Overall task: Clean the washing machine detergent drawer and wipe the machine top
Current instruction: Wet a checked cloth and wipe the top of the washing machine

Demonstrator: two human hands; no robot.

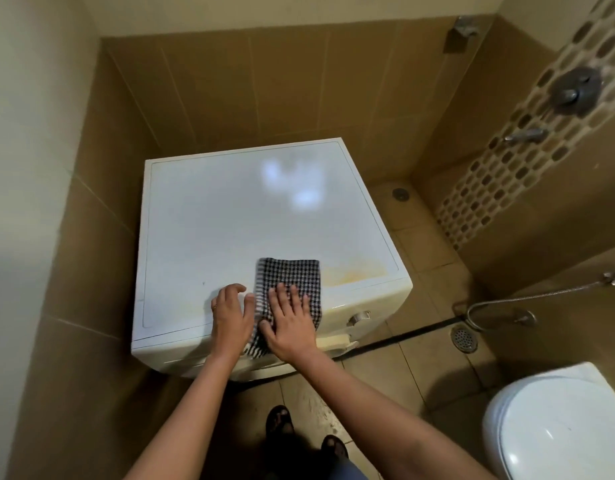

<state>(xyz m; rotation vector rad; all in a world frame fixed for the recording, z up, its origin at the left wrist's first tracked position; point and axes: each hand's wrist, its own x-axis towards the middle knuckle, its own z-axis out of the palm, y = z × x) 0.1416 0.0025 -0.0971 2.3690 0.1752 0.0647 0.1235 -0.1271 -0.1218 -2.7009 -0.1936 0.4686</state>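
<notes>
At the near edge of a white washing machine top (230, 216), a person's right hand (292, 323) lay flat with fingers spread on a black-and-white checked cloth (292, 275), pressing it to the surface. The left hand (231, 315) rested just to the left of the cloth, fingers loosely curled and gripping nothing, its fingertips close to the cloth's left hem. The folded, woven cloth draped over the machine's near rim, its far half lying flat on the smooth, glossy lid. A yellowish stain (354, 271) marked the lid just right of the cloth. A round chrome dial (358, 317) showed on the curved front panel below, to the right. Beige tiled walls (282, 88) enclosed the machine on the left and far sides; a white toilet (555, 424) stood at near right on the tiled floor (427, 258).
</notes>
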